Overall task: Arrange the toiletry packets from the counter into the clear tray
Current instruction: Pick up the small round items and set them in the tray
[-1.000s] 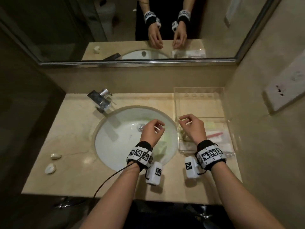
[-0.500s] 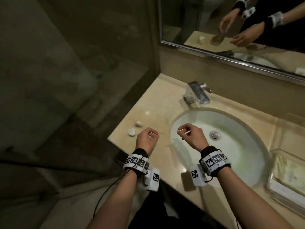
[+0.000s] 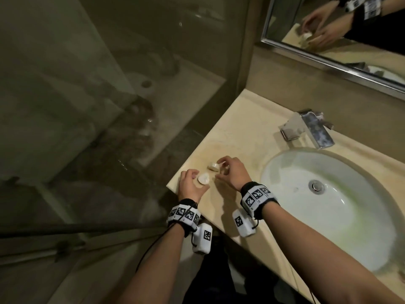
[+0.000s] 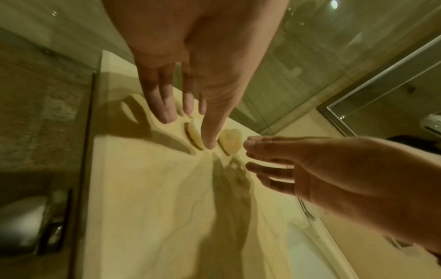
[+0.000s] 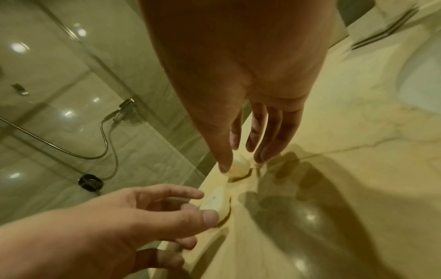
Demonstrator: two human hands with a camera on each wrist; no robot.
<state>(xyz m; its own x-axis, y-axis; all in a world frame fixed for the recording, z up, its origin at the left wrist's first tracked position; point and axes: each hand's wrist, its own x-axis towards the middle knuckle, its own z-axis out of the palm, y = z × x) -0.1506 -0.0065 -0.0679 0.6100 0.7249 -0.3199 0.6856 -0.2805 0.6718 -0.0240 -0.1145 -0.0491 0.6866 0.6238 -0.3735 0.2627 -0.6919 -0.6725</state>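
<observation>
- My left hand [image 3: 190, 185] has its fingers out and relaxed around the nearer small white packet [image 3: 203, 179]; thumb at its side, nothing grasped.
- My right hand [image 3: 232, 173] reaches with straight fingers to the farther white packet [image 3: 213, 166], fingertips [image 5: 224, 166] at its edge, not clenched.
- Both packets lie on the counter [image 3: 241, 128] near its left end, just beside each other, between my two hands.
</observation>
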